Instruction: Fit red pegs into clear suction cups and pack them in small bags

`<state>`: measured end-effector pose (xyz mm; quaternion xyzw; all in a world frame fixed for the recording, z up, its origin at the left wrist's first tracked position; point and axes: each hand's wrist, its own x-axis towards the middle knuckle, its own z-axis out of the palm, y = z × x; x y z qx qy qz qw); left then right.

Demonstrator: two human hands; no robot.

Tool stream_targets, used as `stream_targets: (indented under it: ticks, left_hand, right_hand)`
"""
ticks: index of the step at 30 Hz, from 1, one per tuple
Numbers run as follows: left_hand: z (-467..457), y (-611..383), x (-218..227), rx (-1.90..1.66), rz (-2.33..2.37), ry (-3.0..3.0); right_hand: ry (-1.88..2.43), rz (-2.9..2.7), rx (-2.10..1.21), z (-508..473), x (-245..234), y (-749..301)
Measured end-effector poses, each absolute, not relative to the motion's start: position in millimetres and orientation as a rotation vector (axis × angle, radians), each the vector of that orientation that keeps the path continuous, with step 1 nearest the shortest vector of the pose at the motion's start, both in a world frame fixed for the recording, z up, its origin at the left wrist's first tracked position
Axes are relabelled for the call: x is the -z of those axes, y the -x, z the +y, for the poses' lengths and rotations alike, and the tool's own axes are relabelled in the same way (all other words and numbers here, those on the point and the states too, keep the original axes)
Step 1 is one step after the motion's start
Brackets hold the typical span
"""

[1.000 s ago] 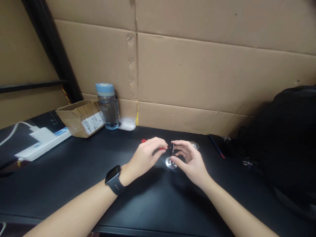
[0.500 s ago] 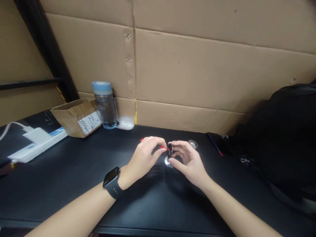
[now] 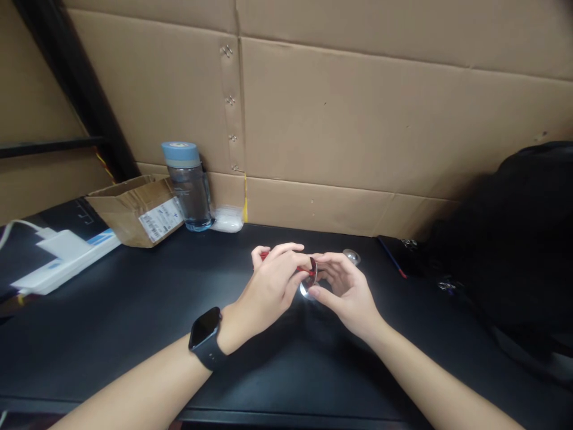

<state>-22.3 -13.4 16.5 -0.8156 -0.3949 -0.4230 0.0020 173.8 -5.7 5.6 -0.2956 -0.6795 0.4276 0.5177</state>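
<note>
At the middle of the black tabletop (image 3: 268,394) both hands are raised close together. My left hand (image 3: 275,283), with a black smartwatch (image 3: 206,334) on its wrist, is closed on a slim red stick-like object (image 3: 265,255), mostly hidden by the fingers. Its inner end meets a small round disc with a shiny rim (image 3: 314,270). Thumb and fingertips of my right hand (image 3: 347,289) grip that disc by its edge, tilted upright. Under the disc lies a shiny silver round piece (image 3: 306,291), partly covered. Beyond my right fingers rests a shiny dome-shaped piece (image 3: 351,257).
A blue-lidded bottle (image 3: 190,191) stands by an open cardboard box (image 3: 134,215) and a clear plastic packet (image 3: 228,219). At left lies a white power strip (image 3: 67,263) with a plugged charger. A blue stick with a red tip (image 3: 392,258) and a black bag (image 3: 514,257) are right.
My left hand has turned and moved slightly right, its fingers now covering more of the red object and overlapping the disc. My right hand keeps its hold. The view has shifted slightly.
</note>
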Motion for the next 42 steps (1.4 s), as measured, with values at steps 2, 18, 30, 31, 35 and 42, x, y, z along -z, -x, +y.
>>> stream_targets:
  ticks: [2,18,30,31,35,42]
  left_hand:
    - [-14,21,-16,1.34,-1.243,2.56]
    - [-14,20,-12,1.476,-1.255,2.523]
    - [-9,24,-10,1.51,-1.27,2.495]
    - [-9,24,-9,1.502,-1.271,2.501]
    - [-9,23,-8,1.552,-1.279,2.516]
    - [-7,25,-6,1.276,-1.355,2.796]
  right_hand:
    - [0.707,-1.621,-1.021,-5,-6,-174]
    - [0.768,-1.672,-0.967,-3,-4,-172]
    - [0.848,-1.936,-0.71,-3,-13,-180]
    - [0.842,-1.941,-0.699,-3,-13,-181]
    - [0.839,-1.971,-0.659,-1,-13,-182]
    - [0.853,-2.065,-0.557,3,-12,-189]
